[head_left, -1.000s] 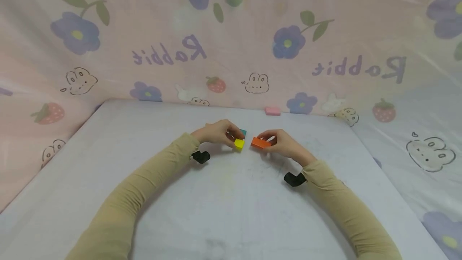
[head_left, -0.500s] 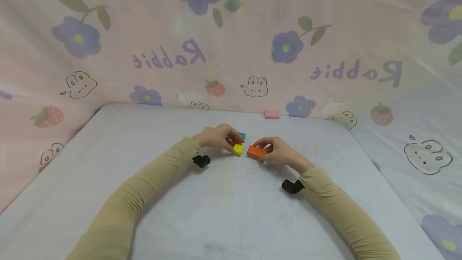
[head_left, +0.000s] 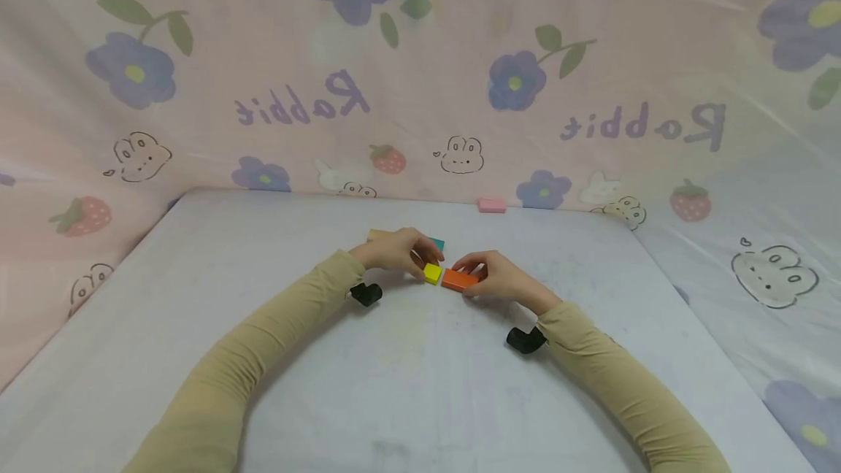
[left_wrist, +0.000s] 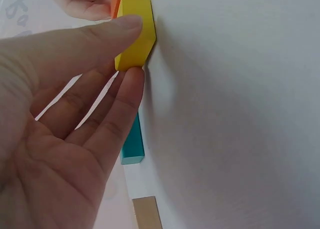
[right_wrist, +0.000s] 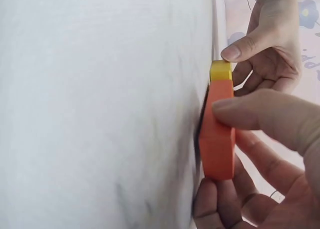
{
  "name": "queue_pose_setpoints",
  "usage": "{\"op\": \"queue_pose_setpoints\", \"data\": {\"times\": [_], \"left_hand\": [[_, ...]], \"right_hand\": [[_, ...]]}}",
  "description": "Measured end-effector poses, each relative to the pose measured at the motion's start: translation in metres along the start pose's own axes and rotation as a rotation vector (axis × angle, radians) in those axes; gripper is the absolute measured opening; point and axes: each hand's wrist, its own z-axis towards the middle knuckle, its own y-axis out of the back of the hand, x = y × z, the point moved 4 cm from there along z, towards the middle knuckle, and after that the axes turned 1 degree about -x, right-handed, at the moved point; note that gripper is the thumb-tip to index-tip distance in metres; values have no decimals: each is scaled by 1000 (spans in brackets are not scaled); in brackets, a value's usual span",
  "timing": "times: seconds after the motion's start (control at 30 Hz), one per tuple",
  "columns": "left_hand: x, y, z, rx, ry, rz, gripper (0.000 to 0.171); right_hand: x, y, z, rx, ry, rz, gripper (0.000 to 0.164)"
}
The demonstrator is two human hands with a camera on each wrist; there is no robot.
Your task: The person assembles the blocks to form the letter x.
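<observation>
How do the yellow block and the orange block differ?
The left hand holds the yellow block, the right hand the orange block. In the head view, the orange block looks longer, the yellow block squarer. The yellow block is left of the orange block. Each is one plain colour and gripped in a hand.

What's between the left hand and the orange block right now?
The yellow block, pinched by the left hand; the head view shows it between that hand and the orange block.
</observation>
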Motion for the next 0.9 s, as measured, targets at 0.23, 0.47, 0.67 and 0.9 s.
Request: {"op": "queue_pose_setpoints", "data": {"times": [0.23, 0.47, 0.67, 0.9], "left_hand": [[0, -2, 0, 13, 18, -10, 40], [-1, -2, 1, 13, 15, -11, 40], [-1, -2, 1, 7, 23, -4, 41], [0, -3, 0, -5, 32, 5, 41]], "right_hand": [[2, -1, 0, -1, -21, 16, 38], [2, -3, 1, 8, -13, 35, 38], [1, -4, 1, 9, -20, 42, 39], [0, -5, 1, 11, -16, 34, 39]]}}
